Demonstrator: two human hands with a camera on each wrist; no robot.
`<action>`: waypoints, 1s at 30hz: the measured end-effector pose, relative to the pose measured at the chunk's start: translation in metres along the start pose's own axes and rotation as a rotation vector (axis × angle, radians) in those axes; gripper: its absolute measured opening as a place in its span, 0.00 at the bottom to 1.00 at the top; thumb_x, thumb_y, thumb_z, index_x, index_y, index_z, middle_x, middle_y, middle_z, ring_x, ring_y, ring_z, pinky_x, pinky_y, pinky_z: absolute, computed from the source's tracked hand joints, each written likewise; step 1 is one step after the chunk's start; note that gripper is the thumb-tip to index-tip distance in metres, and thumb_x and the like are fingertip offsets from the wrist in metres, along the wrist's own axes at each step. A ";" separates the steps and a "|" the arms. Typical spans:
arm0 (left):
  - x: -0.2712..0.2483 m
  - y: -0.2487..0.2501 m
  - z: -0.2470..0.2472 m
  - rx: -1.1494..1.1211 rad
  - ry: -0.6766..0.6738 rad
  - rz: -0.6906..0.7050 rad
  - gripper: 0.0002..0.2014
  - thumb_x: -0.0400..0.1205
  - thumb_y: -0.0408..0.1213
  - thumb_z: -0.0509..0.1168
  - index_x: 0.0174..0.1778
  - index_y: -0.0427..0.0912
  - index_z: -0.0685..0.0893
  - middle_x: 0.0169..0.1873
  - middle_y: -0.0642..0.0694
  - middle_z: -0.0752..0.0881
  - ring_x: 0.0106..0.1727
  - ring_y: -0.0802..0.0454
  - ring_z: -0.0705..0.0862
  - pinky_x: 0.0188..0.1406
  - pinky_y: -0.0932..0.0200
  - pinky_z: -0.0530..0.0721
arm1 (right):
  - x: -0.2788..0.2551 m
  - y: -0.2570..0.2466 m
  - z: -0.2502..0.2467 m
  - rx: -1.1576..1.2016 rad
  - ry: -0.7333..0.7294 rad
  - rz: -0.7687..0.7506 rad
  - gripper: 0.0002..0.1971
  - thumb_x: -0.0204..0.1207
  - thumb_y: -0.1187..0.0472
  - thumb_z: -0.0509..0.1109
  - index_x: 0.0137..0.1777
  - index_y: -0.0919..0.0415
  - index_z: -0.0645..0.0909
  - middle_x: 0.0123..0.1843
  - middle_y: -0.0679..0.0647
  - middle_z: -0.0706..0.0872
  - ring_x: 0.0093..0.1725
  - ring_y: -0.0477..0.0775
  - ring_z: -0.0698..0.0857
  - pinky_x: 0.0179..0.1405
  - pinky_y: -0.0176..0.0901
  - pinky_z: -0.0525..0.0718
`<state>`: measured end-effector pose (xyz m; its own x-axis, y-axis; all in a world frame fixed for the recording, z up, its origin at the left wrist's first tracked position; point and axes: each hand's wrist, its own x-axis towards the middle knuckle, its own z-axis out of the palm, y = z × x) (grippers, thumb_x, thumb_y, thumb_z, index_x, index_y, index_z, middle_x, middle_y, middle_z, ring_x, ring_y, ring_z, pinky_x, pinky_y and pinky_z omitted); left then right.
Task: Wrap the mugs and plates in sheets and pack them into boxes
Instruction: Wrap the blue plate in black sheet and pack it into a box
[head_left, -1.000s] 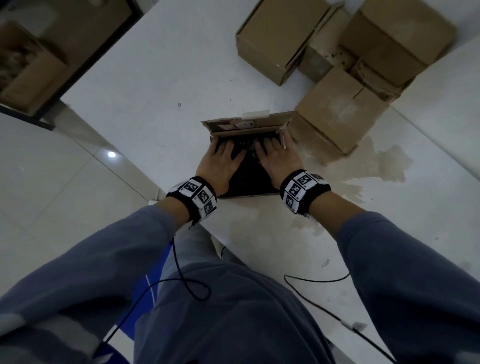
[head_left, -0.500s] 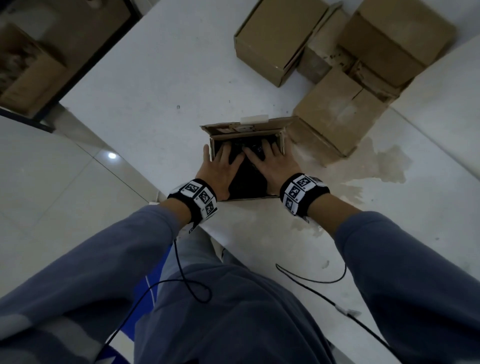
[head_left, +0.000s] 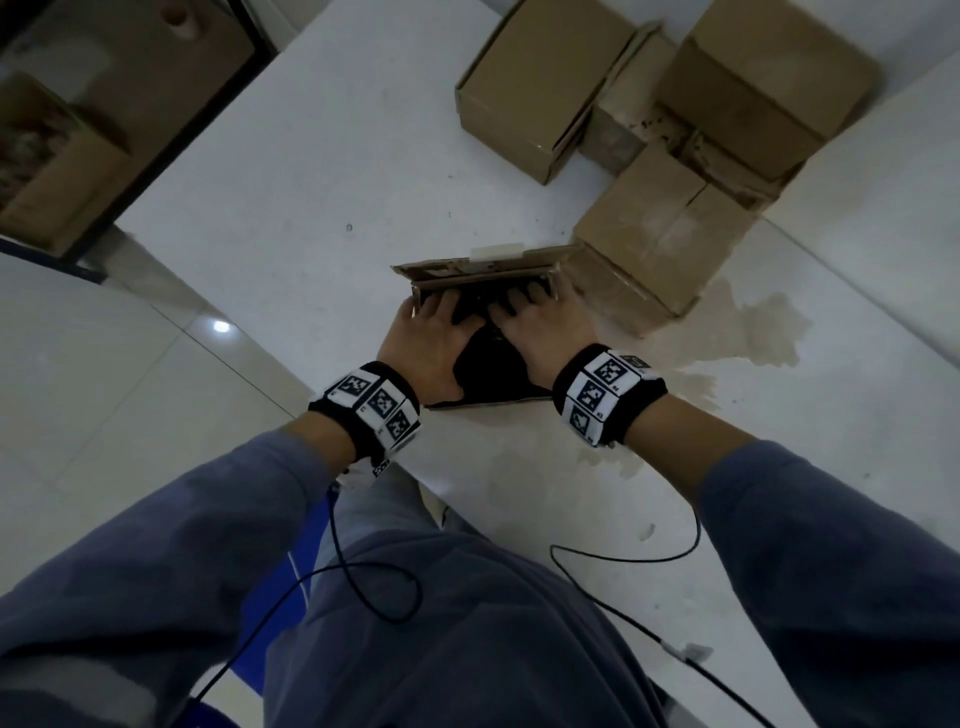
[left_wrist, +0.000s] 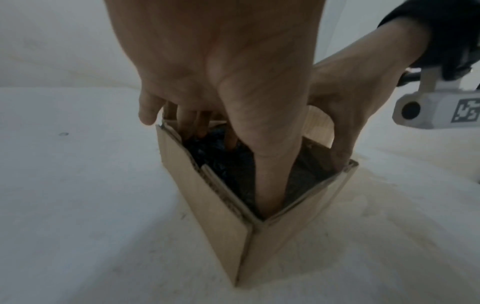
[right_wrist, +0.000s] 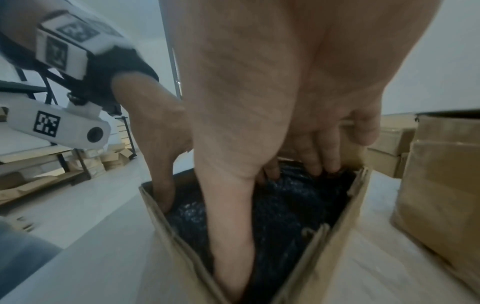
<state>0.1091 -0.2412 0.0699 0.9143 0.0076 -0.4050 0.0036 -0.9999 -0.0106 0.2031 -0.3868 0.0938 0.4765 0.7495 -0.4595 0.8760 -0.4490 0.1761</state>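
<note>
A small open cardboard box (head_left: 483, 266) stands on the white table near its front edge. Inside lies a bundle in dark bubble wrap (head_left: 488, 364). My left hand (head_left: 431, 338) and right hand (head_left: 540, 332) are side by side in the box, pressing down on the bundle with straight fingers. In the left wrist view my left hand (left_wrist: 221, 82) reaches into the box (left_wrist: 221, 216), its thumb in the near corner, on the bundle (left_wrist: 221, 164). In the right wrist view my right hand (right_wrist: 259, 102) pushes the bundle (right_wrist: 285, 205) likewise. What is wrapped is hidden.
Three shut cardboard boxes (head_left: 535, 88) (head_left: 660, 234) (head_left: 769, 78) cluster at the far right, one touching the open box. A brown stain (head_left: 753, 322) marks the table (head_left: 311, 156). Cables (head_left: 623, 558) trail over the front edge. A shelf with cartons (head_left: 52, 156) stands at the left.
Both hands have stayed in the box and their fingers have worked a little deeper onto the bundle. The box has hardly moved.
</note>
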 end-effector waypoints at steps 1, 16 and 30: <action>0.000 0.000 0.001 0.013 -0.021 -0.009 0.46 0.65 0.62 0.71 0.79 0.54 0.64 0.78 0.39 0.62 0.78 0.39 0.66 0.79 0.37 0.62 | -0.001 0.000 -0.001 -0.009 -0.010 -0.010 0.33 0.75 0.51 0.66 0.80 0.54 0.64 0.74 0.61 0.73 0.75 0.65 0.69 0.80 0.67 0.52; 0.011 0.006 0.024 0.098 -0.080 -0.075 0.55 0.68 0.57 0.70 0.84 0.46 0.44 0.80 0.30 0.56 0.85 0.36 0.50 0.80 0.29 0.36 | 0.010 -0.006 0.025 0.086 -0.046 0.017 0.45 0.70 0.52 0.72 0.82 0.50 0.49 0.80 0.70 0.55 0.81 0.73 0.55 0.81 0.70 0.38; -0.004 0.008 0.005 0.157 -0.176 -0.105 0.50 0.74 0.53 0.68 0.86 0.47 0.44 0.82 0.30 0.53 0.86 0.37 0.49 0.79 0.26 0.39 | -0.005 0.001 0.015 -0.005 -0.028 0.107 0.45 0.68 0.49 0.74 0.83 0.50 0.55 0.81 0.67 0.59 0.83 0.68 0.55 0.77 0.78 0.33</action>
<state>0.1029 -0.2495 0.0669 0.8277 0.1264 -0.5468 0.0194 -0.9802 -0.1971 0.2002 -0.3982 0.0828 0.5652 0.6834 -0.4621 0.8206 -0.5234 0.2296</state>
